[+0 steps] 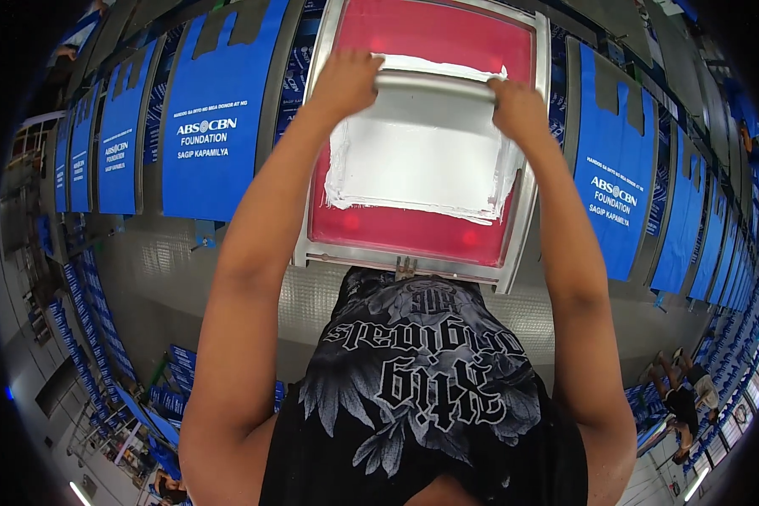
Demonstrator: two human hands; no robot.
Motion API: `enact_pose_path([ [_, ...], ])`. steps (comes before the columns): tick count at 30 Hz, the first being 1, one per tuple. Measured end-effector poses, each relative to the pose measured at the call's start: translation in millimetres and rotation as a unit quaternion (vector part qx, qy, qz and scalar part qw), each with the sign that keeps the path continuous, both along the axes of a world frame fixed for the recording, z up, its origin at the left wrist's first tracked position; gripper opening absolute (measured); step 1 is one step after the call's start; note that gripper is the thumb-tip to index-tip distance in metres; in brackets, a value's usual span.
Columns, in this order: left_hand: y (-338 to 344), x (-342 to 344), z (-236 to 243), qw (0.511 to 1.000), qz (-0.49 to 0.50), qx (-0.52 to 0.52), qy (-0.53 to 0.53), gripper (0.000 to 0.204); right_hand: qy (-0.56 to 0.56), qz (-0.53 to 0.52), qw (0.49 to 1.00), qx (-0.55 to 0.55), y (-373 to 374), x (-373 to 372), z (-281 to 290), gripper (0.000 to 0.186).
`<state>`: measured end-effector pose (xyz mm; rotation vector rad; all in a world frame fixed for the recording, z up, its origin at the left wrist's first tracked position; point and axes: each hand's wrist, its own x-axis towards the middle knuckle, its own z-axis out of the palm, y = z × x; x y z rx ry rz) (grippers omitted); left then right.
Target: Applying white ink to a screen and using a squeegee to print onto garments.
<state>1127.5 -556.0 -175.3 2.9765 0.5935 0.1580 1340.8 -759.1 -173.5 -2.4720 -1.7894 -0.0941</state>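
Observation:
A screen-printing frame (530, 202) with silvery metal edges and red mesh (371, 226) lies in front of me. Thick white ink (413, 173) covers a rectangle in its middle, with ragged smears around the border. Across the far part of this rectangle sits a squeegee (434, 86) with a pale bar. My left hand (348, 83) is closed around its left end, and my right hand (518, 108) grips the right end. The fingertips are partly hidden behind the hands.
Blue printed bags (211, 126) with cut-out handles lie flat on boards in a row to the left. More blue bags (613, 169) continue to the right. Metal hinge hardware (406, 268) sits at the frame's near edge. Several people (683, 396) are in the background at lower right.

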Motion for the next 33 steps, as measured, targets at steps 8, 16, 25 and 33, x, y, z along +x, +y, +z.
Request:
enact_pose_path([
  [8, -121, -123, 9, 0.989, 0.004, -0.142, -0.029, 0.041, 0.129, 0.026, 0.991, -0.016, -111, -114, 28, 0.023],
  [16, -140, -132, 17, 0.983, 0.013, -0.179, -0.023, 0.027, 0.195, -0.028, 0.972, -0.129, -125, -131, 41, 0.035],
  [25, -139, -132, -20, 0.987, 0.013, -0.126, -0.095, 0.039, 0.128, -0.036, 0.990, -0.049, -134, -127, -2, 0.042],
  [33, -16, -2, 18, 0.991, 0.062, -0.097, 0.061, 0.017, 0.050, -0.032, 0.990, -0.130, 8, 3, 30, 0.041],
])
